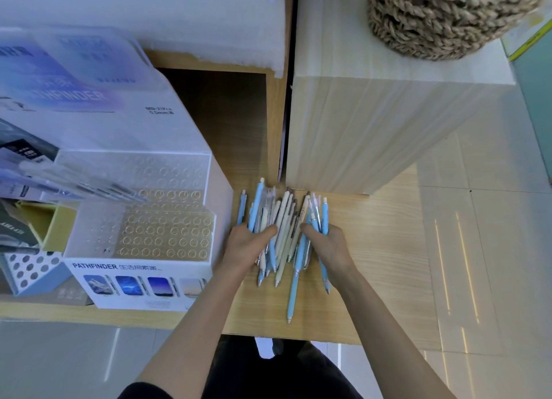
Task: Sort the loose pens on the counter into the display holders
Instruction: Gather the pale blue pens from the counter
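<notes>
A pile of several loose pens (283, 225), light blue and cream, lies on the wooden counter (373, 249). My left hand (246, 243) grips the pile from its left side, thumb across the pens. My right hand (327, 246) grips it from the right, fingers curled round some blue pens. One long blue pen (292, 291) sticks out toward the counter's front edge. To the left stands a white tiered display holder (167, 237) with rows of round holes; the holes I can see hold no pens.
A pale wooden block (388, 130) rises just behind the pens, with a woven rope basket (448, 16) on top. Another holder with round holes (33, 267) and boxes sit at the far left. The counter's front edge runs below my wrists; tiled floor beyond.
</notes>
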`<state>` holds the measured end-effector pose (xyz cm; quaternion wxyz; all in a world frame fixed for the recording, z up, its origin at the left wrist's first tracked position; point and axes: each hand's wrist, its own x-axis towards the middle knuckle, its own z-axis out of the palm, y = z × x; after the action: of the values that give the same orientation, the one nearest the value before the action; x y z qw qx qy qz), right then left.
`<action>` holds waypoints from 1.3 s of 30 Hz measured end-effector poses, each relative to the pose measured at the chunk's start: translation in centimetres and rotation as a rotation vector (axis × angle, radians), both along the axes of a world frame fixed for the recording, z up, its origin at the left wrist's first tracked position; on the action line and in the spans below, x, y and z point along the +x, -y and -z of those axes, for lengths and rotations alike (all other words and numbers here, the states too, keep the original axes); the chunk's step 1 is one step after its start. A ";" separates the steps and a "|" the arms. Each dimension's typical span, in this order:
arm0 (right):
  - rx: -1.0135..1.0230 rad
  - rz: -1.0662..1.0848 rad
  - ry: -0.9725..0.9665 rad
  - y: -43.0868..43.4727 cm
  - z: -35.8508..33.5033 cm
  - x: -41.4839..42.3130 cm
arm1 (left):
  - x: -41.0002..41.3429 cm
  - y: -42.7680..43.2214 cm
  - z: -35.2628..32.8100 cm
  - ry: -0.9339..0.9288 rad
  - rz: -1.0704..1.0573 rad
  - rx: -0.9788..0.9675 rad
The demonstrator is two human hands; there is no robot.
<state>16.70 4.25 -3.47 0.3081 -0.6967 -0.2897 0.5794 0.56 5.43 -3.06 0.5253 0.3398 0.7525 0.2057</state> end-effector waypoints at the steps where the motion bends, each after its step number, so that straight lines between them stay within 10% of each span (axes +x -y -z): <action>1: 0.016 -0.014 -0.011 0.0 -0.2 0.0 | 0.0 0.2 -0.1 0.034 -0.026 -0.006; 24: 0.124 0.048 -0.433 1.3 -4.6 -0.5 | -0.8 2.5 -4.1 0.647 -0.029 0.000; 39: 0.139 -0.060 -0.578 0.0 -11.9 -6.1 | -2.8 5.6 -10.0 0.636 -0.237 0.379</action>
<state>10.57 4.24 8.47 0.4074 -0.4713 -0.2496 0.7413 -2.21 -0.13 6.95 0.6329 0.2606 0.5347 0.4956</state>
